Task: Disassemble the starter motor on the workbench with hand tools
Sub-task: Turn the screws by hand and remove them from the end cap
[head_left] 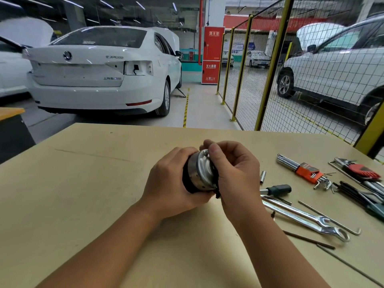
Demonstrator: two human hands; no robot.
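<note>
My left hand point(176, 181) is wrapped around the starter motor point(199, 173), fingers curled under and behind its round metal body, holding it just above the counter point(83, 194) near the middle. My right hand point(234, 175) comes in from the right side of the motor; its thumb and fingertips pinch a small metal stud point(206, 151) that sticks up at the far top of the motor's end face. So the motor sits squeezed between both hands, its shiny end cap turned toward me and slightly right, with a dark part showing at its lower edge by my right palm.

Just right of my right hand, on the counter, lies a small socket point(263, 177), and nearer to me a screwdriver with a dark green handle point(277, 189). Nearer still, two chrome wrenches point(301, 218) lie side by side, angled toward the near right. A thin metal rod with a hooked end point(330, 218) lies beside them. Farther right is a set of hex keys in an orange holder point(307, 170), and another key set in a red holder point(361, 171) near the counter's right edge.

Beyond the counter stands a white sedan point(99, 69) at far left, and a yellow-framed mesh fence point(270, 69) at far right.
</note>
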